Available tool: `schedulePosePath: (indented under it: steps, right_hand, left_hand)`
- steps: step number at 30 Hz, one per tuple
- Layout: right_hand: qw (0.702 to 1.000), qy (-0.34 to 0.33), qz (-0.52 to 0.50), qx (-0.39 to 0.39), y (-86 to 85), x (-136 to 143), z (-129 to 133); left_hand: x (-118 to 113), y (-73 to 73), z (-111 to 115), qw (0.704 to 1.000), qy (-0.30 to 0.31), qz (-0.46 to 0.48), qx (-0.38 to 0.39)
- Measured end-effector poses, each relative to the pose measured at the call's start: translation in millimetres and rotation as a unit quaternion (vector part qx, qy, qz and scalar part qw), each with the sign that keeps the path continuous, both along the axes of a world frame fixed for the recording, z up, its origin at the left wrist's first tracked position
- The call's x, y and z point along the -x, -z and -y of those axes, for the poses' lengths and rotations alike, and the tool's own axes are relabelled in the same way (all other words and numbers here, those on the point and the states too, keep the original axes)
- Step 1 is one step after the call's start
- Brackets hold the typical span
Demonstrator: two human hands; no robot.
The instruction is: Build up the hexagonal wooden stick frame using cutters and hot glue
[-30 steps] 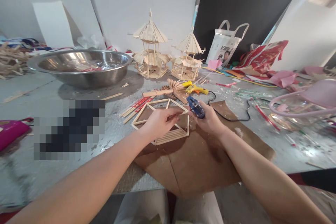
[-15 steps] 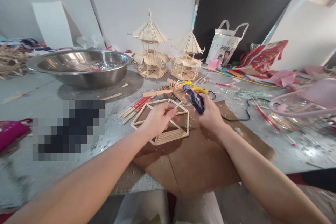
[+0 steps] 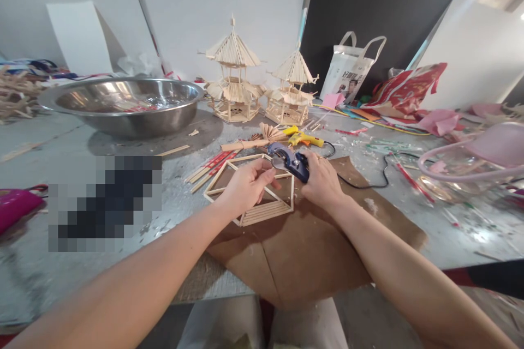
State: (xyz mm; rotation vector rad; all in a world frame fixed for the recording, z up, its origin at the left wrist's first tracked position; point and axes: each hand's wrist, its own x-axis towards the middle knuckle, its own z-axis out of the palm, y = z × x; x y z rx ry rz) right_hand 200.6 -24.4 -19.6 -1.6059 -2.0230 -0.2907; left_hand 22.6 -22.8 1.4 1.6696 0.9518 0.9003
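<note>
My left hand (image 3: 248,182) is closed over the hexagonal stick frame (image 3: 266,212), its thumb and forefinger pinched on a thin wooden stick that is mostly hidden now. Wrapped around a pair of dark blue hand cutters (image 3: 298,164), my right hand (image 3: 323,180) holds their jaws right at the left fingertips. The frame lies flat on a brown sheet (image 3: 319,245), with several sticks filling part of its near side. Behind the cutters are a yellow glue gun (image 3: 307,139) and a folded, fan-shaped piece (image 3: 271,132). Sticks with red wrappers (image 3: 216,162) lie beside the frame.
Two stick pagodas (image 3: 234,92) stand at the back, left of a white bag (image 3: 346,73). A steel basin (image 3: 164,120) is at the left. A black cord (image 3: 387,172) curves across the right side, near a pink-rimmed clear container (image 3: 470,174).
My right hand has brought the cutters leftward to my left fingertips, and they have turned so the jaws point left. The stick in my left fingers is now largely covered.
</note>
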Motion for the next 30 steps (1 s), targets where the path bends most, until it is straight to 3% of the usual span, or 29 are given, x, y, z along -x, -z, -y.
schedulePosePath:
  steps: [18, 30]
  right_hand:
    - [0.998, 0.018, 0.021, 0.048, -6.4, 0, 3]
    - [0.991, 0.080, 0.038, 0.100, -11.4, 3, 6]
  left_hand:
    - [3, 0.8, -2, 0.998, 0.023, -0.046, -0.038]
    - [3, 0.5, -4, 0.998, 0.025, -0.050, -0.038]
